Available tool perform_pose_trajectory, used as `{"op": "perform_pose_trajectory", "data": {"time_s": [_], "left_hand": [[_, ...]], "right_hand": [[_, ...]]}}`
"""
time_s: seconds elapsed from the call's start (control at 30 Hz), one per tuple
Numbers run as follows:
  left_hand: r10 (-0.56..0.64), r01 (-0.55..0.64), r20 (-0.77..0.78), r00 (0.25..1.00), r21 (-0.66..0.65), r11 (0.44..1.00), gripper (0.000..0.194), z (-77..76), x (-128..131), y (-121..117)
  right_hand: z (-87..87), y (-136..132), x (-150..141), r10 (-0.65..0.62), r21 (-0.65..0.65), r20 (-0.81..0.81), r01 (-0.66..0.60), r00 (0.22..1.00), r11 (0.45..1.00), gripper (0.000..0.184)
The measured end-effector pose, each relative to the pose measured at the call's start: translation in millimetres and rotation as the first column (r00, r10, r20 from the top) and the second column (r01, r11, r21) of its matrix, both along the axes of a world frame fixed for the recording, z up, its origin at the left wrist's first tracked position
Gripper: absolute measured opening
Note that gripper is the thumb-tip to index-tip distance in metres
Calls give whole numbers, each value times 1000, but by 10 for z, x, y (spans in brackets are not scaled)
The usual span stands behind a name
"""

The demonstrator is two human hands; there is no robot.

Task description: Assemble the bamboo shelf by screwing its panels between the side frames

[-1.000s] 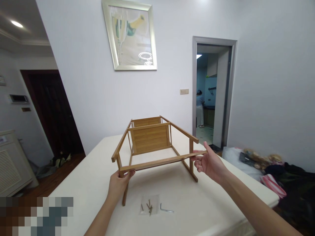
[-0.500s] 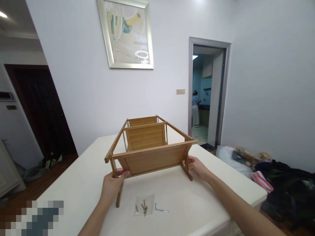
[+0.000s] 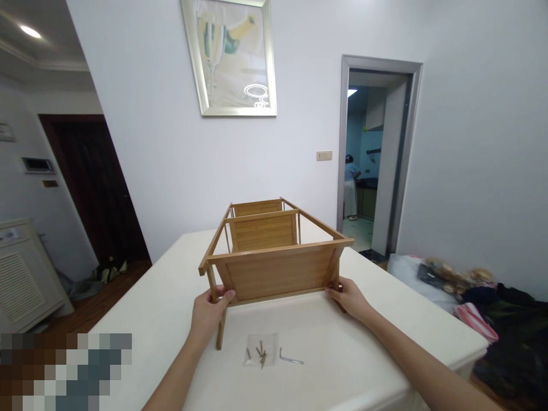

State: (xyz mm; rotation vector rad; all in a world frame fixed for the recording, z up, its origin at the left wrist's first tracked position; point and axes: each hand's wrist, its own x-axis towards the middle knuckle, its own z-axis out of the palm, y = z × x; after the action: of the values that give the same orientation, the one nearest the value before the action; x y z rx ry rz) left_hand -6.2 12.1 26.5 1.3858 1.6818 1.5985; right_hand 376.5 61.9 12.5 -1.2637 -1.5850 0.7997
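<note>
A bamboo shelf rack (image 3: 274, 240) lies on its side on the white table (image 3: 368, 342), its long rails running away from me. The nearest shelf panel (image 3: 278, 273) stands almost upright between the rails. My left hand (image 3: 209, 311) grips the panel's lower left corner by the near left leg. My right hand (image 3: 349, 297) holds the panel's lower right corner against the right leg. Two more shelf panels sit fixed farther back in the frame.
A small clear bag with several screws (image 3: 260, 355) and a hex key (image 3: 290, 357) lie on the table just in front of my hands. A framed picture (image 3: 233, 57) hangs on the wall. A person (image 3: 351, 188) stands beyond the open doorway. Bags and clothes (image 3: 471, 288) are piled at the right.
The near shelf panel has swung from flat, edge-on, to nearly upright between the rails. My right hand has dropped from its top edge to the lower right corner.
</note>
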Motion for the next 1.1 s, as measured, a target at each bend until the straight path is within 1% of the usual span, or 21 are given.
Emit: {"op": "perform_pose_trajectory", "data": {"time_s": [0.17, 0.33, 0.43, 0.57, 0.8, 1.0, 1.1], "left_hand": [[-65, 67, -56, 996, 34, 997, 42, 32, -10, -56], [-60, 62, -87, 994, 11, 998, 39, 71, 3, -95], [-79, 80, -72, 994, 12, 997, 39, 72, -3, -92], [-152, 151, -33, 988, -28, 988, 37, 70, -30, -76], [-275, 276, 28, 961, -42, 960, 36, 118, -32, -104], [-335, 337, 49, 941, -44, 941, 39, 106, -46, -112], [-376, 380, 66, 924, -56, 923, 43, 98, -61, -117]], "right_hand": [[40, -33, 29, 13, -3, -15, -14, 1000, 1000, 20], [85, -93, 22, 70, -32, -45, -72, 997, 997, 21], [119, -116, 28, 108, -35, -89, -112, 990, 993, 26], [137, -105, 71, 172, -31, -178, -180, 969, 983, 39], [115, -81, 123, 188, -53, -239, -206, 953, 977, 47], [135, -92, 130, 238, -73, -279, -267, 930, 961, 44], [148, -103, 142, 268, -52, -272, -292, 924, 955, 42]]}}
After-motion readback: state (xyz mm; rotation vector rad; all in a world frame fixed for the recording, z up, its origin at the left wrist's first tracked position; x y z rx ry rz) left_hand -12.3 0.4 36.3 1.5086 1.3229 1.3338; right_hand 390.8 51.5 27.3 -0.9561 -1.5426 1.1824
